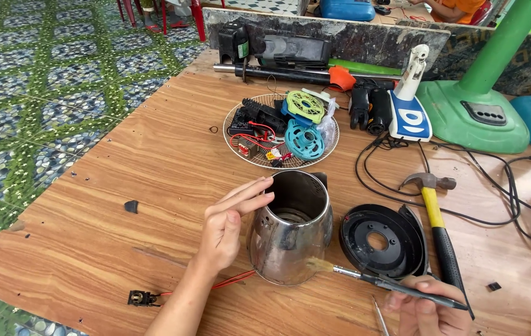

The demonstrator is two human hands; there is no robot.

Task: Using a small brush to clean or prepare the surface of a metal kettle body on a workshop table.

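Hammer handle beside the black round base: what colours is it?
Yellow near the head, black along the grip; the hammer handle shows only in the head view.

Two bare hands and forearms in view; no gloves, no rings, no watch, no bracelet. Left hand (225, 227) slender, with long narrow fingers and short, unpainted nails; left forearm bare along its whole visible length, entering from the lower edge, no sleeve reaching it. Right hand (430, 308) seen only in part at the bottom edge; knuckles and fingers uncovered; wrist cut off by the frame, sleeve not visible.
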